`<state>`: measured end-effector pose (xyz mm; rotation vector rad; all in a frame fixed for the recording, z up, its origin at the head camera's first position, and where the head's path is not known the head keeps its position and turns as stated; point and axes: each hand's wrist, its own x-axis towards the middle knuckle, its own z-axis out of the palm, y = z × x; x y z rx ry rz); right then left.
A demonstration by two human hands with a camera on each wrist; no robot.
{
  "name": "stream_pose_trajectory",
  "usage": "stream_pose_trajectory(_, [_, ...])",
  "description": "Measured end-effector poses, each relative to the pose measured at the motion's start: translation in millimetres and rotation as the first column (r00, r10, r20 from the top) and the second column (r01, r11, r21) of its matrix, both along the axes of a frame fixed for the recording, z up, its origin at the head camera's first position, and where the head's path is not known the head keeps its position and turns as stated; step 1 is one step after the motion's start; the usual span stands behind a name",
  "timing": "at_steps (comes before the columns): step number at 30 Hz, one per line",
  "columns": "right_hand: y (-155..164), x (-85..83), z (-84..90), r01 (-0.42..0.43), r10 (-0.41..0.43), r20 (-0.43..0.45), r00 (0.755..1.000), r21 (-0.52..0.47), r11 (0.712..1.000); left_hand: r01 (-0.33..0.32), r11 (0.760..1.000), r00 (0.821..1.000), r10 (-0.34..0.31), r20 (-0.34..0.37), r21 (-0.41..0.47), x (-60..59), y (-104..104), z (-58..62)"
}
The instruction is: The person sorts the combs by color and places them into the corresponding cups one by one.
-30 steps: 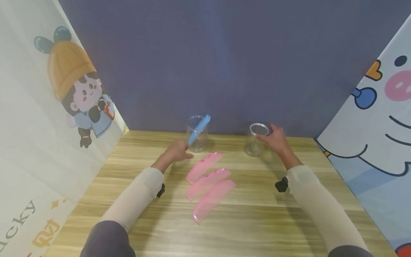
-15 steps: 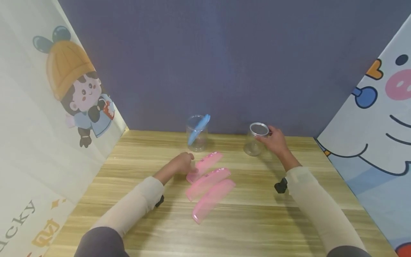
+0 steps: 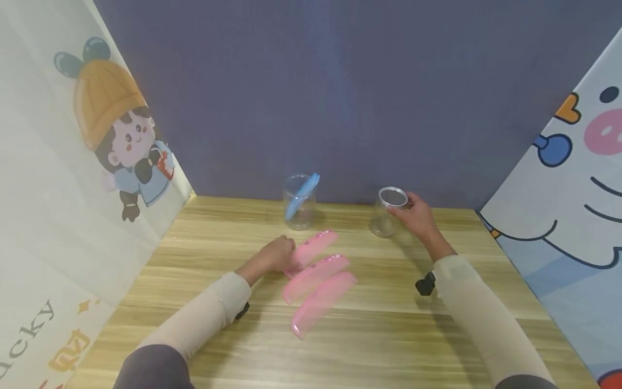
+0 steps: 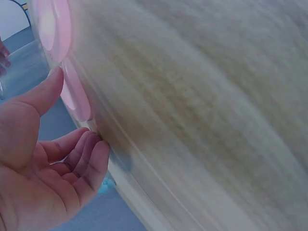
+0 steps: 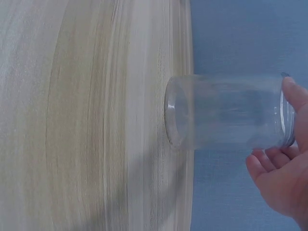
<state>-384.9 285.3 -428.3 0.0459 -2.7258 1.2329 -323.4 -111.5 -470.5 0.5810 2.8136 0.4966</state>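
Three pink combs lie side by side on the wooden table [image 3: 398, 324]: a far one [image 3: 313, 244], a middle one [image 3: 318, 269] and a near one [image 3: 324, 300]. My left hand [image 3: 278, 254] is at the far comb's left end. In the left wrist view my thumb and loosely curled fingers [image 4: 89, 149] flank the end of that pink comb [image 4: 74, 96], without closing on it. My right hand [image 3: 414, 213] holds a clear empty jar [image 3: 384, 216] by its rim; the right wrist view shows the thumb and fingers [image 5: 269, 161] round the mouth of the jar [image 5: 226, 113].
A second clear jar [image 3: 297, 208] stands by the back wall with a blue comb [image 3: 302, 194] leaning inside it. Cartoon-printed panels close the table in on the left [image 3: 73, 178] and right [image 3: 573, 178]; a purple wall is behind.
My left hand has drawn back from the jar with the blue comb and come down to the end of the far pink comb. The right hand has stayed on its jar.
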Motion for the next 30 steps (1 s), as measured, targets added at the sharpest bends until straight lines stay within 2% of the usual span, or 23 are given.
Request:
stream_pose_trajectory(4, [-0.4,1.2,2.1,0.007,-0.007,0.005,1.0,0.013,1.0,-0.003,1.0,1.0,0.003,-0.011,-0.015,-1.5,-0.9,0.8])
stream_pose_trajectory(12, [0.5,2.8,2.5,0.01,-0.011,0.011,1.0,0.044,0.999,-0.051,0.999,0.998,0.052,0.025,-0.007,3.0,-2.4,3.2])
stream_pose_trajectory(19, [0.5,3.7,1.8,0.009,-0.01,0.017,1.0,0.043,0.999,-0.047,0.997,0.998,0.045,-0.032,-0.066,1.3,-3.2,-2.0])
stream_pose_trajectory(27, [2.1,2.4,0.4,0.006,-0.006,0.022,1.0,0.012,1.0,-0.076,0.989,0.993,0.063,-0.102,-0.128,-0.1,-3.3,1.5])
stream_pose_trajectory(30, [2.8,1.8,-0.9,0.008,-0.009,0.021,1.0,0.016,1.0,-0.09,0.989,0.991,0.078,-0.112,-0.115,-1.4,-3.4,3.2])
